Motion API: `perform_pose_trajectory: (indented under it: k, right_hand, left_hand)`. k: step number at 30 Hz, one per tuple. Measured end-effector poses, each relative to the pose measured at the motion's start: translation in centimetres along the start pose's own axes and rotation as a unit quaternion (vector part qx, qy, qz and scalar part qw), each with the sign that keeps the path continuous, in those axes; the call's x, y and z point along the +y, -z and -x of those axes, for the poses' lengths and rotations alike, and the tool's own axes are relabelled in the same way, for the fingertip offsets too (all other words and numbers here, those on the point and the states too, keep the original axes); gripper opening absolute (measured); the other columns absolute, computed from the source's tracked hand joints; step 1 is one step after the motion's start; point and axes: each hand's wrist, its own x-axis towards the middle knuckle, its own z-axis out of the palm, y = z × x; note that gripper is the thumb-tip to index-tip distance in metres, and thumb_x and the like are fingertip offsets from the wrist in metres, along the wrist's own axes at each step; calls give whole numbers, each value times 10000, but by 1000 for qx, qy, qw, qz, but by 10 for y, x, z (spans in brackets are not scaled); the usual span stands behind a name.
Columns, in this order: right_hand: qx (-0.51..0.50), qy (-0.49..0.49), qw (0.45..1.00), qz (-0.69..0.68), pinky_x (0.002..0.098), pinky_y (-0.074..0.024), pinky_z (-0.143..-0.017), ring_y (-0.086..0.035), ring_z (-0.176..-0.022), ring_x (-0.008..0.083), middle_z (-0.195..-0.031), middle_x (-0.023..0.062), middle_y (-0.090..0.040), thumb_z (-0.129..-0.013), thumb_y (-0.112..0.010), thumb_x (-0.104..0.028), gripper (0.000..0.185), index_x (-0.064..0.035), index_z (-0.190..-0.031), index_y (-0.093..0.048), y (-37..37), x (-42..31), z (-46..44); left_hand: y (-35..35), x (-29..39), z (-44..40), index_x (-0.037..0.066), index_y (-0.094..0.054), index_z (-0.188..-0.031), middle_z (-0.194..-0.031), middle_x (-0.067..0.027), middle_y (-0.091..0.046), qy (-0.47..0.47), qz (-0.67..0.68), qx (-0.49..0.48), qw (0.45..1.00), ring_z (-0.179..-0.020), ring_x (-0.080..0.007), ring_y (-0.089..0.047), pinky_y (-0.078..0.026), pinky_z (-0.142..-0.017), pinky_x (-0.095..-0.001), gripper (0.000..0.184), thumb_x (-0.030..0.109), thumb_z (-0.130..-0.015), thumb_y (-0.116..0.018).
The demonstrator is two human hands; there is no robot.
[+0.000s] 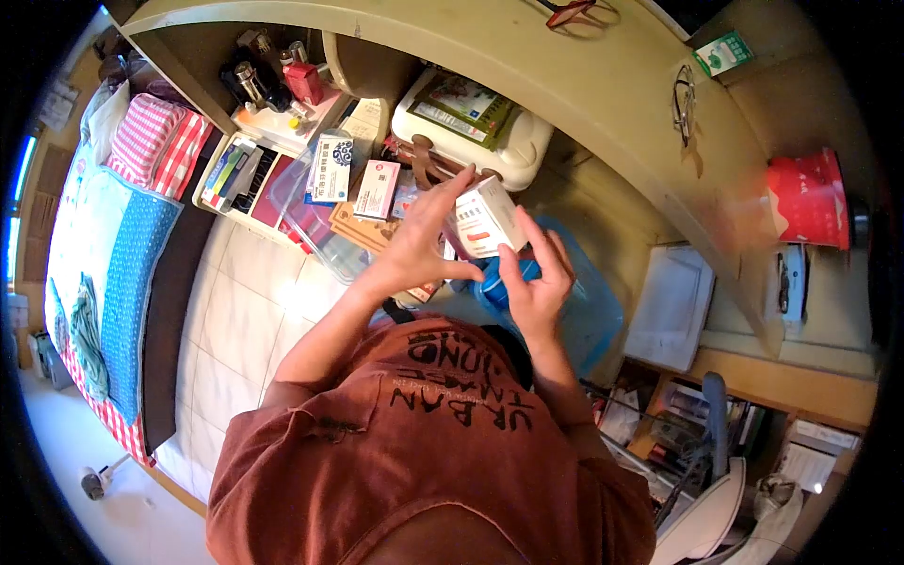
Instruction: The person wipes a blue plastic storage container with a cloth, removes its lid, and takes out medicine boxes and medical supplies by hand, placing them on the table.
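Note:
A white box with small print and an orange-red mark (484,222) is held up in front of the chest. My right hand (539,282) grips its lower right side between thumb and fingers. On its left is my left hand (421,234), thumb and fingers spread apart, fingertips near the box's upper edge; whether they touch it is unclear. Left of that hand lie a white-and-blue box (333,169) and a white-and-red box (377,190), above a clear plastic container (315,221) and a brown carton (356,226).
A blue translucent bin (593,301) sits below right, with a blue round item (504,282) near it. Behind is a white case (527,151) bearing a green packet (463,105). An open drawer (247,221) stands left; a curved yellowish tabletop (527,66) crosses above.

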Motion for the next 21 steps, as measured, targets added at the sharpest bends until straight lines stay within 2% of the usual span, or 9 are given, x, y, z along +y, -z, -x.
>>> perform_pose_trajectory:
  k: [1, 4, 5, 10, 12, 15, 18, 20, 21]
  right_hand:
    - [-8, 1, 1000, 8, 278, -503, -636, -621, -784, 206, -1039, 133, -659, -776, -728, -61, 474, -32, -1236, -617, -1, -1, 2]
    - [-16, 9, 1000, 3, 292, -509, -671, -628, -805, 211, -1032, 131, -663, -774, -732, -69, 455, -31, -1215, -626, -3, -4, 2]
    - [-21, -19, 999, -45, 318, -515, -710, -644, -850, 249, -1025, 141, -665, -767, -739, -96, 426, -26, -1175, -639, 0, -7, 0]
    - [-19, -9, 1000, 23, 364, -523, -759, -659, -921, 309, -1041, 154, -667, -766, -743, -147, 375, -25, -1108, -650, 6, -12, -13]
    - [-63, 32, 994, 82, 386, -527, -775, -659, -921, 324, -1040, 155, -666, -763, -749, -169, 393, -29, -1115, -643, 6, -13, -16]
    - [-65, 77, 987, 125, 387, -541, -714, -671, -849, 322, -1006, 155, -673, -760, -747, -164, 392, -18, -1107, -638, 5, -16, -18]
    - [-66, 87, 982, 152, 380, -544, -657, -683, -768, 311, -922, 163, -681, -774, -721, -121, 340, 1, -1082, -644, 8, -17, -19]
    - [-44, 92, 990, 96, 377, -539, -624, -688, -699, 308, -827, 189, -679, -817, -659, -59, 268, 23, -1072, -652, 15, -19, -28]
    - [-60, 74, 992, 77, 370, -542, -635, -694, -719, 303, -867, 192, -686, -829, -646, -54, 279, 21, -1098, -649, 18, -21, -30]
  left_hand:
    - [-7, 5, 1, -8, -256, -1467, -1374, -237, -448, 3, -27, 32, 999, -1236, -394, -457, -354, -1058, -431, 1159, 269, -544, -901]
    - [-22, 3, 5, 10, -289, -1442, -1380, -198, -438, 17, -33, 102, 994, -1283, -331, -434, -360, -1065, -408, 1056, 212, -591, -881]
    - [-22, 2, 5, -2, -371, -1364, -1332, -204, -468, 19, -14, 91, 996, -1245, -353, -464, -377, -1043, -417, 913, 182, -606, -847]
    - [-21, 1, 6, -19, -431, -1310, -1304, -223, -503, -34, -92, 101, 990, -1204, -370, -499, -392, -1026, -430, 843, 197, -605, -838]
    - [-21, 2, 4, -24, -444, -1300, -1296, -228, -515, -46, -112, 114, 986, -1201, -372, -505, -392, -1027, -433, 831, 200, -602, -836]
    - [-21, -1, 4, -26, -450, -1295, -1306, -230, -518, -66, -139, 123, 980, -1205, -373, -510, -392, -1030, -439, 827, 181, -592, -833]
    - [-24, -3, 7, -9, -450, -1294, -1309, -214, -524, -69, -91, 132, 985, -1252, -360, -493, -375, -1056, -433, 804, 143, -594, -814]
    - [-28, -6, 11, 12, -449, -1295, -1320, -192, -522, -24, 39, 114, 992, -1305, -329, -458, -355, -1080, -421, 781, 112, -602, -796]
    - [-28, -3, 11, 31, -427, -1303, -1329, -175, -516, -8, 87, 103, 991, -1359, -321, -398, -323, -1105, -427, 773, 93, -616, -775]
